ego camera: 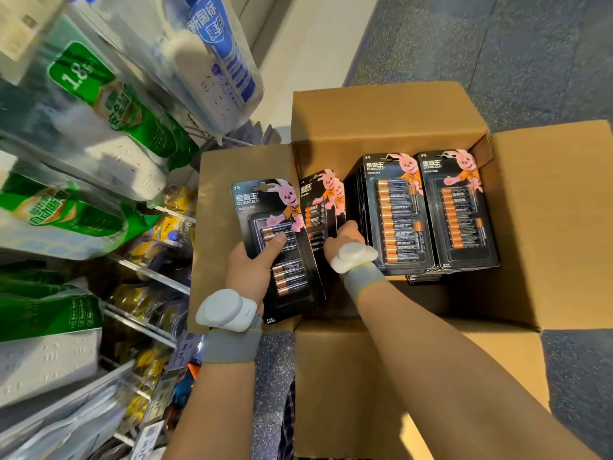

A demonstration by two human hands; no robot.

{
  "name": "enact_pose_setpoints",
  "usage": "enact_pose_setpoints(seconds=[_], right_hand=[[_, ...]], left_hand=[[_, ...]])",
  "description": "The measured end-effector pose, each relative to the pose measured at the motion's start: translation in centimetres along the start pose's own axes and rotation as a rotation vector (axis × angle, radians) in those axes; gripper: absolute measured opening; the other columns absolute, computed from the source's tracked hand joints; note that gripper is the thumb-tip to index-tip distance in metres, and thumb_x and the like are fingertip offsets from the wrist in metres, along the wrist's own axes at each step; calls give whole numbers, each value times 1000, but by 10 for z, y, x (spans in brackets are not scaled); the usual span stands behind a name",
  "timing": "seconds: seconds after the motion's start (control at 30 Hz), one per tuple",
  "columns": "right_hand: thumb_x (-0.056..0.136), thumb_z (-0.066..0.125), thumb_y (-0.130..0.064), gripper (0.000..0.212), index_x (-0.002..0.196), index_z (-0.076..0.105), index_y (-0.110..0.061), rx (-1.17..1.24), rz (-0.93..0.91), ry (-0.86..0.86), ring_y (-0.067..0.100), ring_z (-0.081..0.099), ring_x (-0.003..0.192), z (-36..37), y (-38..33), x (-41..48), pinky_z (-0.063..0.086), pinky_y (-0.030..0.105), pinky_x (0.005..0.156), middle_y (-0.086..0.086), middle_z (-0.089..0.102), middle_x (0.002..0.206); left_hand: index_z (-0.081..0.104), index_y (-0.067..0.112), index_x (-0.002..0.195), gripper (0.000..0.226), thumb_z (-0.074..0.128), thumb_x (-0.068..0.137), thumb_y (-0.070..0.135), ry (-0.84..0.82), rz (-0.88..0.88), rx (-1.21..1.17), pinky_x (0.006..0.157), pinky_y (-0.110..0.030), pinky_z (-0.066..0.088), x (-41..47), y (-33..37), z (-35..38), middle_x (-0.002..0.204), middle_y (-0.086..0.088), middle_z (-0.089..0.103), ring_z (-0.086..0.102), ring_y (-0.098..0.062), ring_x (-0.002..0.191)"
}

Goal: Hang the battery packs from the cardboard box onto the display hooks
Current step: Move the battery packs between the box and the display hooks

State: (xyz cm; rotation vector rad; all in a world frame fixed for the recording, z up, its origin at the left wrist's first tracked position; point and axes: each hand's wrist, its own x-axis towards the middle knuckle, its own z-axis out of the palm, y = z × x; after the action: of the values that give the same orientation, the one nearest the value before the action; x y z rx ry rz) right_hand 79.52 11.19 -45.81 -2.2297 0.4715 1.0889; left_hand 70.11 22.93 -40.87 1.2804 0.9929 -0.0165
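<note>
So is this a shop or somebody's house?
Most likely a shop aisle: packaged goods hang in rows, price tags sit below them, and an open cardboard box on the floor holds stacked battery packs.

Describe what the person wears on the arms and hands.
Both forearms are bare, without sleeves. Each wrist has a grey knit band with a thin yellow-green edge: left band, right band. By each band sits a rounded white device: left device, right device.

Black battery packs [428,210] stacked in open cardboard box [547,227].
</note>
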Motion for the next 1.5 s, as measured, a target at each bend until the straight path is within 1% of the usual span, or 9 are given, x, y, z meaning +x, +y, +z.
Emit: enact_pose_setpoints(seconds=[0.2, 0.33, 0.43, 0.63, 0.73, 0.93, 1.1, 1.23, 1.5], right_hand=[[102, 42, -25, 39, 136, 47, -6, -78, -106, -28, 31, 51, 124, -7, -2, -1, 41, 29, 94, 14, 54, 134], [100, 45, -22, 27, 114, 57, -2, -37, -214, 40, 33, 58, 104, -7, -5, -10, 36, 26, 75, 17, 61, 114], [99, 48, -24, 9, 96, 47, -16, -33, -268, 52, 23, 46, 86, -23, -1, -20, 30, 22, 70, 8, 51, 95], [96, 55, -26, 34, 66, 42, -17, -11, -363, 131, 23, 45, 69, -61, 10, -34, 32, 25, 66, 0, 45, 64], [94, 59, -19, 40, 60, 39, -17, 278, -421, 144, 18, 41, 57, -78, 23, -41, 35, 27, 58, 2, 42, 57], [94, 55, -8, 30, 64, 54, -3, 814, -457, -194, 13, 47, 43, -81, 48, -53, 41, 21, 48, 6, 53, 50], [93, 57, -6, 32, 61, 53, -5, 780, -457, -301, 10, 46, 42, -61, 50, -57, 40, 20, 51, -2, 52, 46], [91, 60, -8, 31, 61, 54, -8, 660, -465, -296, 9, 39, 42, -49, 50, -59, 31, 23, 48, -5, 48, 45], [86, 69, -9, 14, 72, 65, -7, 561, -385, -335, 6, 38, 34, -44, 41, -64, 34, 19, 36, -8, 50, 40]], left_hand=[[65, 19, 99, 14, 70, 86, 18, 2, -12, -12, 70, -34, 55, 0, -1, 0, 92, -6, 73, 71, -22, 79], [65, 15, 102, 17, 69, 86, 18, 16, -22, -7, 74, -36, 56, -1, 0, 2, 93, -8, 72, 70, -25, 79], [65, 15, 101, 17, 70, 86, 18, 35, -20, 1, 75, -37, 56, -2, 0, 4, 94, -9, 72, 70, -24, 79], [66, 20, 95, 9, 70, 86, 18, 14, -15, 15, 80, -42, 55, -7, 0, 7, 94, -8, 73, 71, -28, 85], [67, 18, 97, 10, 69, 87, 17, 12, -10, 21, 80, -41, 55, -9, 1, 10, 91, -6, 73, 70, -25, 82], [66, 18, 88, 13, 64, 91, 30, 46, -26, 28, 82, -42, 55, -14, 3, 22, 84, -6, 72, 70, -29, 83], [67, 19, 87, 38, 46, 98, 48, 75, -54, 20, 91, -42, 53, -19, 10, 29, 91, -7, 72, 68, -27, 92], [68, 18, 87, 47, 42, 96, 56, 66, -101, -32, 80, -34, 53, -23, 17, 29, 88, -5, 73, 68, -22, 82], [68, 13, 105, 32, 75, 78, 29, -2, -17, -41, 90, -54, 54, -27, 12, 27, 99, -12, 74, 71, -32, 89]])
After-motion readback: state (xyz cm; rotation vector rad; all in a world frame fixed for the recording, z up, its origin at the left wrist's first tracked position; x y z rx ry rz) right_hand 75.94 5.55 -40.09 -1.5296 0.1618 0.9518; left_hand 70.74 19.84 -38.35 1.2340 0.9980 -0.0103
